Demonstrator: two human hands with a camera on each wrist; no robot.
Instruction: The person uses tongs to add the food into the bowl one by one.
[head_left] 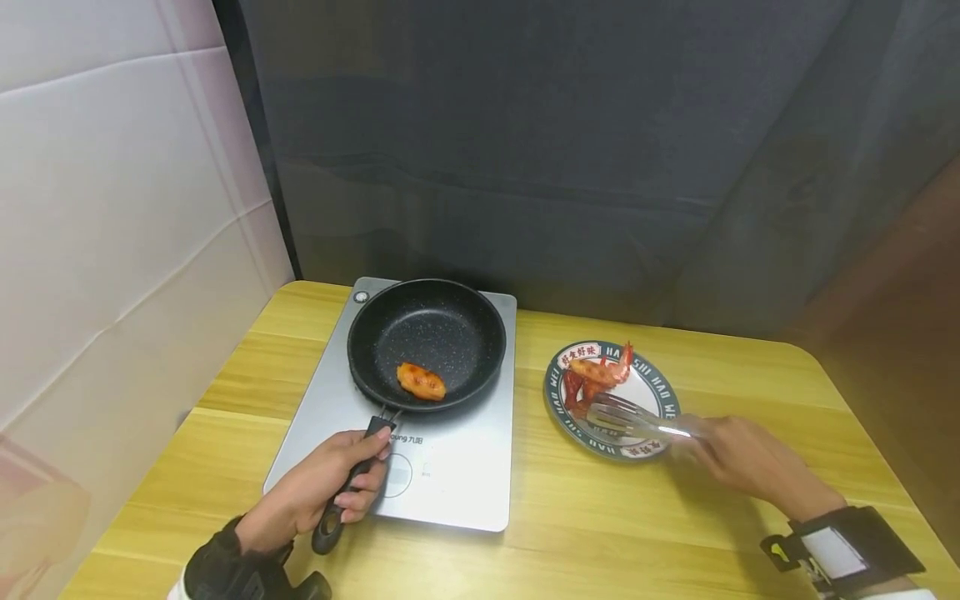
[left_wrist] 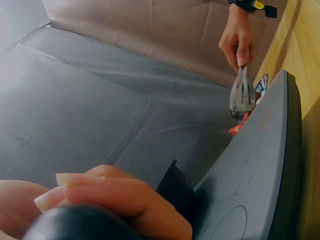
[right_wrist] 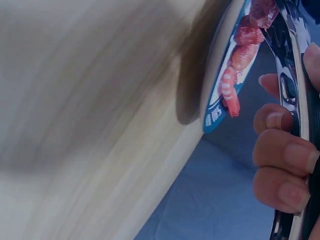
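My left hand (head_left: 337, 477) grips the black handle (head_left: 372, 427) of a frying pan (head_left: 427, 302). One browned chicken wing (head_left: 421, 382) lies inside the pan, near the handle side. In my right hand (head_left: 750, 458) are metal food tongs (head_left: 633, 419) with slotted ends, held over a plate (head_left: 556, 400) with a green lettered rim. On that plate lie several pieces of reddish food (head_left: 588, 385) and a shrimp (head_left: 624, 364). The right wrist view shows the tongs' arms between curled fingers (right_wrist: 282, 150), their far ends right at a dark red piece (right_wrist: 263, 12).
The pan sits on a silver induction cooker (head_left: 465, 492) at the left of a wooden table (head_left: 592, 517). A dark grey curtain (head_left: 525, 167) hangs along the back edge. A pale curtain (head_left: 112, 208) stands at the left, a brown one (head_left: 900, 333) at the right.
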